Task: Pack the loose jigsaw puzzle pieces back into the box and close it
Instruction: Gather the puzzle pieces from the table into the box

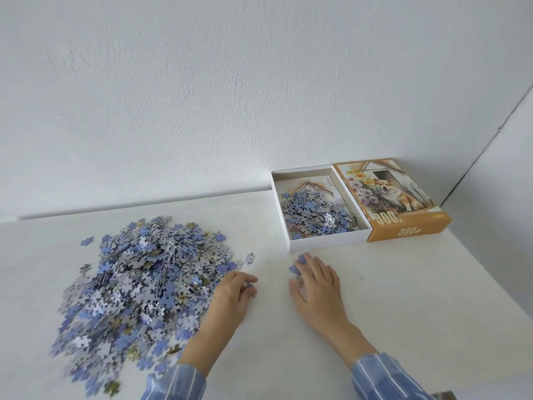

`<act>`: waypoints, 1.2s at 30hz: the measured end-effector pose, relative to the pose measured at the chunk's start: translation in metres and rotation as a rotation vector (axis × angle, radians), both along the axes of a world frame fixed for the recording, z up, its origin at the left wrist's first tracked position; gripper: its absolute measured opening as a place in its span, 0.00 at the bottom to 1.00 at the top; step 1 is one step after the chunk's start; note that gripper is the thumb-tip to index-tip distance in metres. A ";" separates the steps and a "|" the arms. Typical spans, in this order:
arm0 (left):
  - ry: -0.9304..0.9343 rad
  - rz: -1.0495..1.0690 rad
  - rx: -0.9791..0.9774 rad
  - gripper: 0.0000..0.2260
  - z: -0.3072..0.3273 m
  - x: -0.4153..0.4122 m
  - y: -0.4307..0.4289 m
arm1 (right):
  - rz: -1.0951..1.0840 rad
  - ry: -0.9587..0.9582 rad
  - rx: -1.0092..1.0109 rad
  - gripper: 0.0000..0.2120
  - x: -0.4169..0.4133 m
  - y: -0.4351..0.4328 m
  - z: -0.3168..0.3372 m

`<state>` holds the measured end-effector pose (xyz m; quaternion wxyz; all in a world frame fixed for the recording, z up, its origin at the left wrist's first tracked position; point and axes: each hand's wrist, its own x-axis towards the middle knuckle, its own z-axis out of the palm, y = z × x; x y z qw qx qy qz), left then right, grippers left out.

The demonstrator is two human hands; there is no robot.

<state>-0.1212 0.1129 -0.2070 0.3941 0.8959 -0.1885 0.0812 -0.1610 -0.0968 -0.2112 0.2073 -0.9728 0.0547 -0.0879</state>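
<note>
A big heap of loose blue and grey puzzle pieces (144, 284) covers the left of the white table. The open white box tray (326, 243) stands at the back right, partly filled with pieces (317, 215) over a picture sheet. Its orange lid (403, 197), printed with a dog, lies right beside it, touching. My left hand (233, 293) rests at the heap's right edge, fingers curled on a few pieces. My right hand (315, 280) is just in front of the tray, cupped around several pieces that stick out past the fingertips.
A white wall runs along the table's back edge, and a corner with a dark seam (484, 145) lies behind the lid. Single stray pieces (249, 257) lie between heap and tray. The table's right edge (496, 284) slants toward me.
</note>
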 end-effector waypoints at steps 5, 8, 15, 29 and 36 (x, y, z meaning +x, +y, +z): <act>-0.033 0.005 -0.018 0.09 0.002 -0.002 0.009 | 0.209 0.029 0.011 0.26 -0.012 0.014 -0.002; -0.096 0.010 -0.064 0.10 0.007 -0.006 0.021 | 0.286 0.068 -0.028 0.30 -0.020 0.037 -0.002; -0.208 0.095 -0.090 0.08 0.017 -0.020 0.074 | 0.394 0.203 0.238 0.31 -0.020 0.125 0.023; 0.140 0.564 0.382 0.37 0.010 -0.070 0.203 | 0.205 0.286 -0.058 0.46 -0.025 0.170 0.021; 0.133 0.432 0.392 0.36 0.010 -0.064 0.191 | 0.115 0.183 0.037 0.45 -0.018 0.221 0.020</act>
